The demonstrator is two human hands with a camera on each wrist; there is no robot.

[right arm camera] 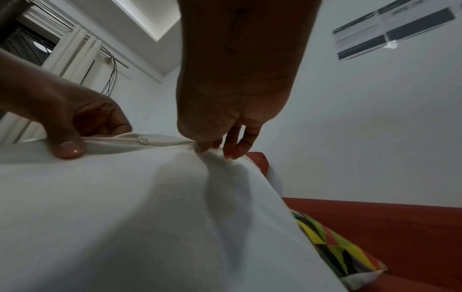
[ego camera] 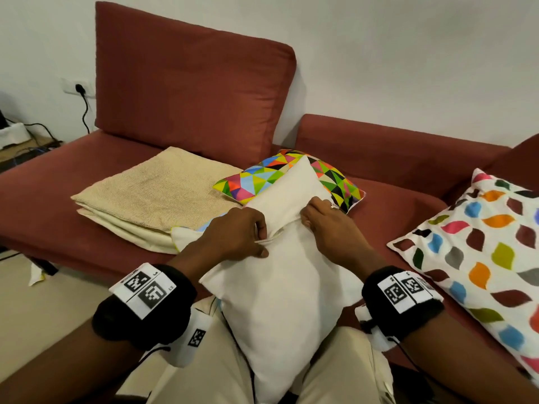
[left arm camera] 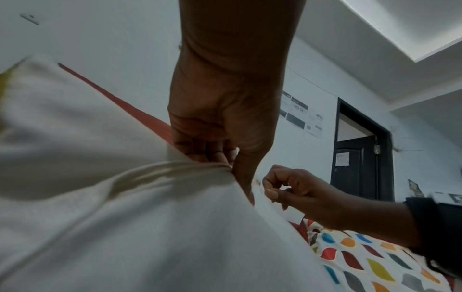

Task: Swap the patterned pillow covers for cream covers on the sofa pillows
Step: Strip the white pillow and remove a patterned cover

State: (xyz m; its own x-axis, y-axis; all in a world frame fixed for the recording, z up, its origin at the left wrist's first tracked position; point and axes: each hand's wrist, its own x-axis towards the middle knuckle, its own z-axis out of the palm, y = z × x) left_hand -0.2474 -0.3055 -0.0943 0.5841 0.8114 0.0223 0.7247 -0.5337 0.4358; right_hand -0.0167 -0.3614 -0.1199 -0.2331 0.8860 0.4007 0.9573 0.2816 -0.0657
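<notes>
A white pillow (ego camera: 280, 287) stands on my lap and leans onto the sofa seat (ego camera: 58, 199). My left hand (ego camera: 248, 234) pinches a fold of its white fabric (left arm camera: 125, 187) near the middle. My right hand (ego camera: 318, 217) pinches the same fold (right arm camera: 160, 142) a little to the right. Behind the pillow lies a pillow in a colourful triangle cover (ego camera: 262, 179). Folded cream covers (ego camera: 151, 196) are stacked on the seat to the left. A pillow with a leaf pattern (ego camera: 481, 258) lies at the right.
The red sofa's back cushion (ego camera: 189, 83) stands upright behind the covers. A low red backrest (ego camera: 393, 147) runs to the right. At the far left a wall socket (ego camera: 78, 88) with a black cable sits above cluttered items on the floor.
</notes>
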